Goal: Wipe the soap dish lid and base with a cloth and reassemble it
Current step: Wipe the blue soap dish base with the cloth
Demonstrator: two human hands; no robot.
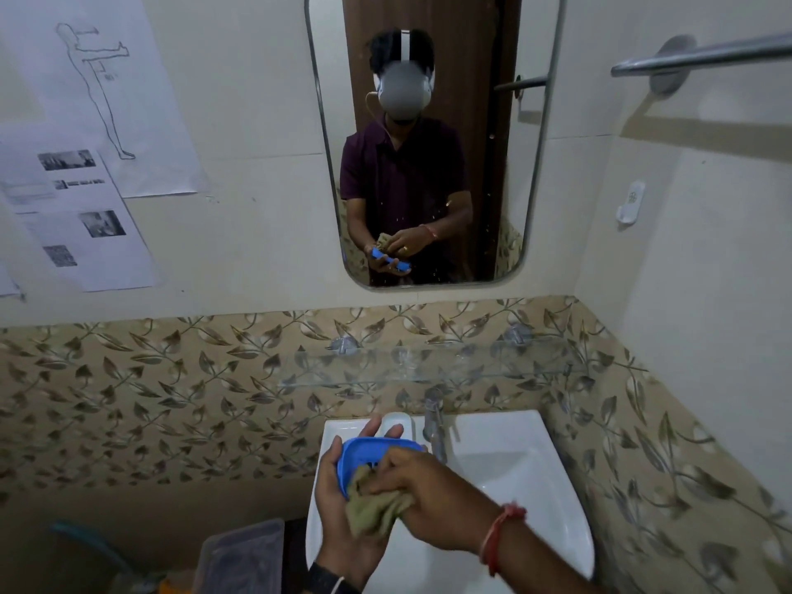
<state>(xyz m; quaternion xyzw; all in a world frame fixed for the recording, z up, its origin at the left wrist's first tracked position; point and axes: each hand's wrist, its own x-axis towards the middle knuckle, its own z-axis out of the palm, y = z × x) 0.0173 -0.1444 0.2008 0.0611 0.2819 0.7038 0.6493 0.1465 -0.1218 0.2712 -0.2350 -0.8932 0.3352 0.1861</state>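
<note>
My left hand [343, 499] holds a blue plastic soap dish part [368, 454] from beneath, over the left side of the white sink [514, 486]; its fingertips show past the far rim. I cannot tell whether this part is the lid or the base. My right hand [428, 495] grips a crumpled olive-green cloth [373, 512] and presses it into the near side of the blue part. The cloth hangs down over my left palm. No second dish part is in view.
A metal tap [435, 426] stands just right of the hands. Above the sink runs a glass shelf [428, 366], with a mirror [428, 139] over it. A towel bar [703, 55] juts out at upper right. A lidded plastic bin [244, 555] sits on the floor at left.
</note>
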